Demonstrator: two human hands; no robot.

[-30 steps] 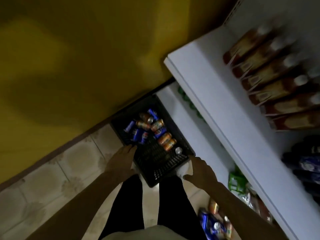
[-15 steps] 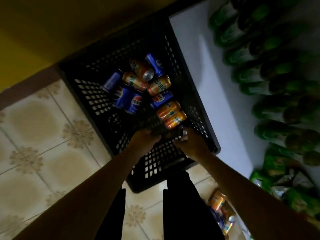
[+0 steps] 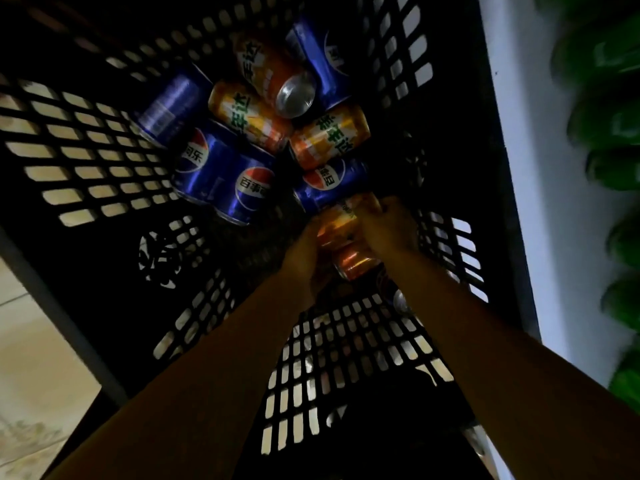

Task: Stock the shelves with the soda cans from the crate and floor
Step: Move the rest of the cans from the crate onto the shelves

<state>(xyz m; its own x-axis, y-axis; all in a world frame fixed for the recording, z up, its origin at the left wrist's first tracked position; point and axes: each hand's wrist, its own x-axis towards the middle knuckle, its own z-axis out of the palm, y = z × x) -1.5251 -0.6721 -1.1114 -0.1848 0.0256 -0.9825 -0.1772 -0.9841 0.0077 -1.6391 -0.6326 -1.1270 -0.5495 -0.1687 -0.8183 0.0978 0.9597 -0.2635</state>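
Crate: a black plastic crate [image 3: 104,161] with slotted walls fills most of the view, seen from above.
Cans in crate: blue cans [image 3: 221,174] and orange cans [image 3: 329,140] lie on their sides in a loose heap on the crate's floor, toward its far end.
Left hand: the left hand [image 3: 301,258] reaches into the crate, its fingers against an orange can [image 3: 334,226] at the near edge of the heap (the grip is too dark to make out).
Right hand: the right hand [image 3: 388,230] curls over the same orange can from the other side.
Second orange can: another one [image 3: 353,263] lies just nearer than the hands, touching them.
Shelf: a white shelf [image 3: 540,202] runs along the crate's right wall, with green bottles [image 3: 609,133] on it.
Floor: pale tiled floor [image 3: 31,375] shows left of the crate.
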